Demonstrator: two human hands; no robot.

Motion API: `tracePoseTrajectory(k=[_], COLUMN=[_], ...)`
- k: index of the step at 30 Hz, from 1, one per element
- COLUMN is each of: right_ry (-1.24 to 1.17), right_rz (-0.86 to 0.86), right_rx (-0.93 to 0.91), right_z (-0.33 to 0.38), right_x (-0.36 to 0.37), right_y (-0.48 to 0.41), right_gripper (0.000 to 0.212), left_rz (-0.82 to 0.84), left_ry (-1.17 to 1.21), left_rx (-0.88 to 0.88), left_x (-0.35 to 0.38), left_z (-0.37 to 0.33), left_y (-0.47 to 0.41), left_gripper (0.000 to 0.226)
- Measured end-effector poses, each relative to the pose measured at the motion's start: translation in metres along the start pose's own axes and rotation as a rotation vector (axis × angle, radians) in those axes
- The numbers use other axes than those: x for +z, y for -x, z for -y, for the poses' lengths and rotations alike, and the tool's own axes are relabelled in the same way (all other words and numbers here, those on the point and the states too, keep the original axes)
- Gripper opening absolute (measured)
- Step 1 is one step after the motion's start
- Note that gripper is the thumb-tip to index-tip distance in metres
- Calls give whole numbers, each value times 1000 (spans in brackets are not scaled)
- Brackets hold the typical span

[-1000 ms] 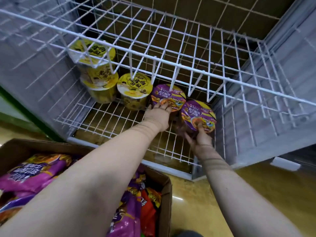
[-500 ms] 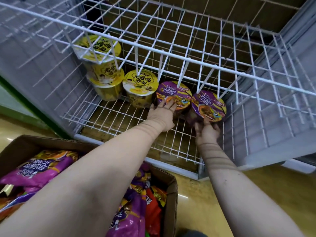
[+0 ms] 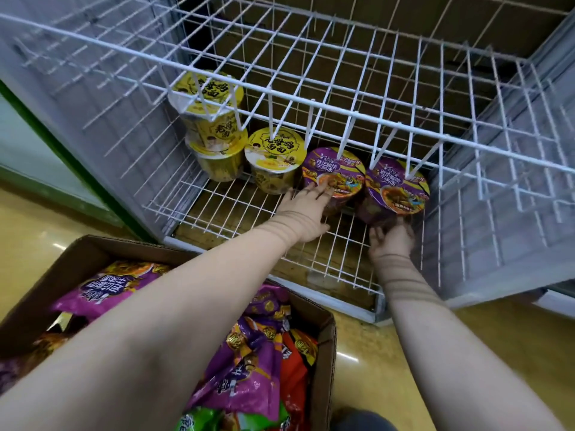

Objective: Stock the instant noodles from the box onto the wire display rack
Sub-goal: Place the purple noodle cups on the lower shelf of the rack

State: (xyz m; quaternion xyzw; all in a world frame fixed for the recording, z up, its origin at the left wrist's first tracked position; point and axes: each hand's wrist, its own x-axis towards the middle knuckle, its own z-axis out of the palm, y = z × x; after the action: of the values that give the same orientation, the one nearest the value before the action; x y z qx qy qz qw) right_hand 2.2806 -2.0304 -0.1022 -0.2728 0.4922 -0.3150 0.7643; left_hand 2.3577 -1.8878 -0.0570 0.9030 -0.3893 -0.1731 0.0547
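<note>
From my remote seat I see both arms stretched into the lower shelf of the white wire display rack (image 3: 326,253). The left grip (image 3: 306,209) lies flat and spread, fingers straight, resting against the front edge of the left purple cup (image 3: 334,172) without closing round it. The right grip (image 3: 392,241) sits under the right purple cup (image 3: 396,189), fingertips up against its lower wall and thumb splayed off to the side, so I read it as loose and not clamped. Both cups are round tubs with purple foil lids printed with a bowl of noodles and pale lettering. They stand side by side at the back of the shelf and tip their lids towards me. To their left stands a single yellow cup (image 3: 273,154) with bold black characters on its lid, just beside the left purple cup. Further left, two more yellow cups (image 3: 211,129) are stacked one on the other, the top one poking up among the wires of the upper shelf. Below my left arm the cardboard box (image 3: 325,343) sits on the yellow floor (image 3: 513,353), filled with purple, red and green noodle packets (image 3: 249,368).
</note>
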Motion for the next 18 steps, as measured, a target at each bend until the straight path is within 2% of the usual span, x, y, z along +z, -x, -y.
tracePoseTrajectory(k=[5, 11, 18], right_ry=[161, 255, 403], right_rz=[89, 240, 532], right_rx=[10, -12, -44], right_z=[-20, -21, -40], right_x=[-12, 2, 1], right_y=[53, 125, 216], right_gripper=[38, 32, 22], left_rz=[-36, -40, -195], left_ry=[32, 38, 16], left_rx=[7, -47, -84], left_x=[-8, -25, -48], left_z=[0, 18, 63], left_y=[27, 89, 201], left_gripper=[74, 72, 61])
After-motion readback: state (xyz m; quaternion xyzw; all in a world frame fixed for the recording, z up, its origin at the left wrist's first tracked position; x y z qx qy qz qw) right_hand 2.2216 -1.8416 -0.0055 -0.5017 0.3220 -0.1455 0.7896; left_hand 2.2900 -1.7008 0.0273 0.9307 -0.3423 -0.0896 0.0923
